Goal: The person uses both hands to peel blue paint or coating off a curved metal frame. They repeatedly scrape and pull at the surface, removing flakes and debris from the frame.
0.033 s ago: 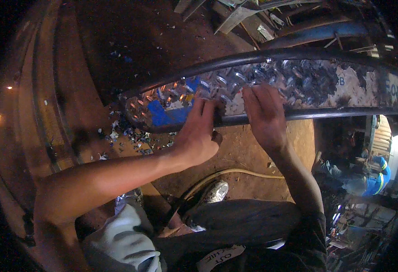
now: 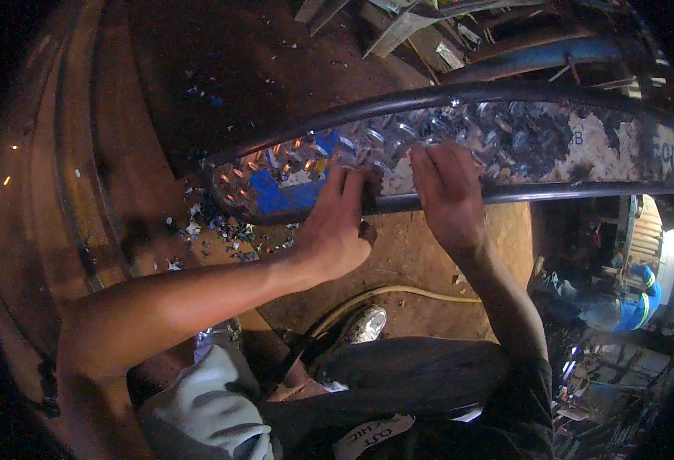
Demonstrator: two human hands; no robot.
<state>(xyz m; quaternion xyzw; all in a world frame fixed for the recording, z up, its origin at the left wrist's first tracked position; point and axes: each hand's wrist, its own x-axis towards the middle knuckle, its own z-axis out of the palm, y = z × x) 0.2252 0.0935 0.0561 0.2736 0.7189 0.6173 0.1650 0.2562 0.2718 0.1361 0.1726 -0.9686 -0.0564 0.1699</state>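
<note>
A long diamond-tread metal plate [image 2: 498,142] with a dark tubular rim [image 2: 398,202] lies across the upper middle, its rounded end at the left. Torn white film [image 2: 598,153] covers much of its right part; blue film [image 2: 274,192] clings near the left end. My left hand [image 2: 335,226] presses bent fingertips to the plate beside a small white and yellow remnant. To its right, my right hand [image 2: 450,195] has its fingers together, tips down on the tread, next to a pale scrap of film [image 2: 397,178]. What the fingertips pinch, if anything, is hidden.
Shredded film bits [image 2: 233,234] litter the floor below the plate's left end. A tan hose [image 2: 398,290] curves across the ground near my shoe [image 2: 366,323]. Metal scrap [image 2: 406,31] is piled at the back. At right, a person in a blue jacket [image 2: 640,299] is bent over.
Both hands and the plate hold the same place. Only a small bright orange streak at the far left has shifted slightly up and right.
</note>
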